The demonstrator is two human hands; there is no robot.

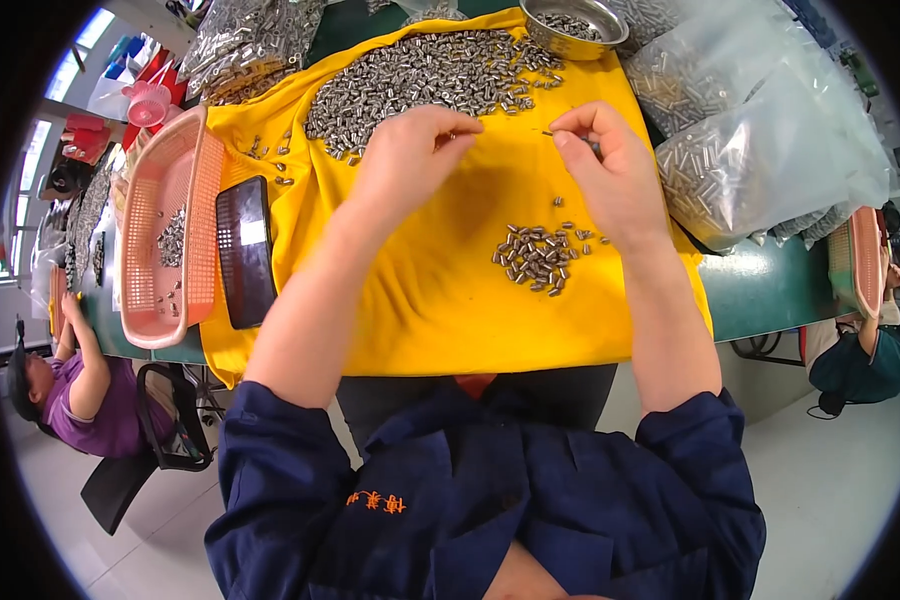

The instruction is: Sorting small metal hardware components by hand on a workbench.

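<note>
My left hand [416,158] hovers over the yellow cloth [420,310], thumb and forefinger drawn together. A speck of metal shows between these fingers, too small to name. To its right, my right hand [610,170] pinches a small thin dark piece [548,133] that sticks out past the fingertips. Behind both hands spreads a large heap of small metal cylinders [420,80]. A smaller pile of the same cylinders [538,260] lies on the cloth below my right hand, with a few loose ones beside it.
A pink plastic basket [202,250] with some metal parts stands at the left, beside a dark phone [245,250]. A steel bowl [600,45] of parts sits at the far edge. Clear bags of metal parts [710,190] crowd the right. Two people sit at either side.
</note>
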